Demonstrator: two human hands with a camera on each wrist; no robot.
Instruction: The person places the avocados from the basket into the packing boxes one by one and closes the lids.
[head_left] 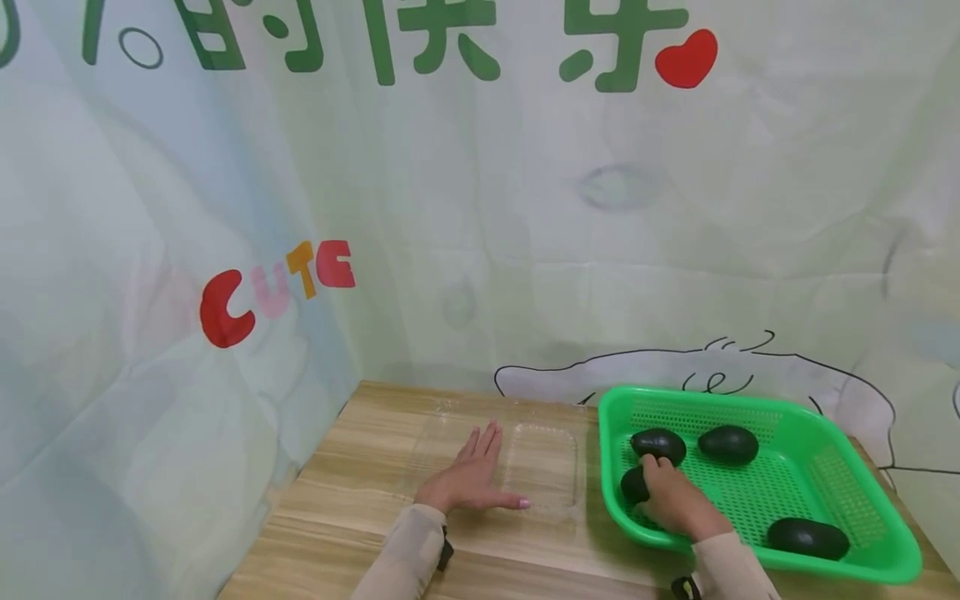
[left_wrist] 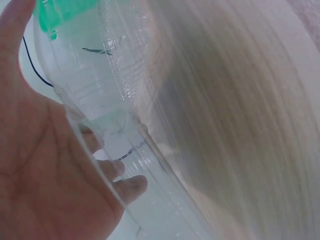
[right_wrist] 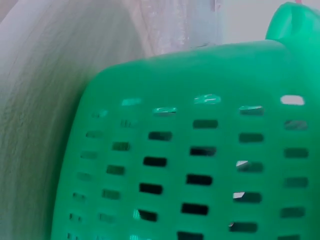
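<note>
Four dark, oval fruits (head_left: 738,442) inside a green perforated basket (head_left: 757,492) on the right side of a wood-grain desk (head_left: 322,533): a far-left fruit (head_left: 658,444), a near-left fruit (head_left: 634,485) close in front of it, a far-middle fruit (head_left: 726,447) just to the right, and a near-right fruit (head_left: 807,538) well apart, by the front wall. Over the near-left fruit, a right hand (head_left: 678,500) with fingers curled down and gripping it (thumb hidden in the head view). Left of the basket, flat on the desk, a clear plastic container (head_left: 543,462) with a rounded rectangular hollow. Above its left part, a left hand (head_left: 474,483), fingers extended, thumb spread wide toward the basket, grasp empty; in the left wrist view, a bare palm right beside the clear plastic edge. In the right wrist view, slotted green basket wall, close up. Behind, a pale printed cloth (head_left: 480,208) with green characters, a red heart (head_left: 686,58) and the multicoloured word "CUTE" (head_left: 302,268). On both arms, beige sleeves (head_left: 401,550).
</note>
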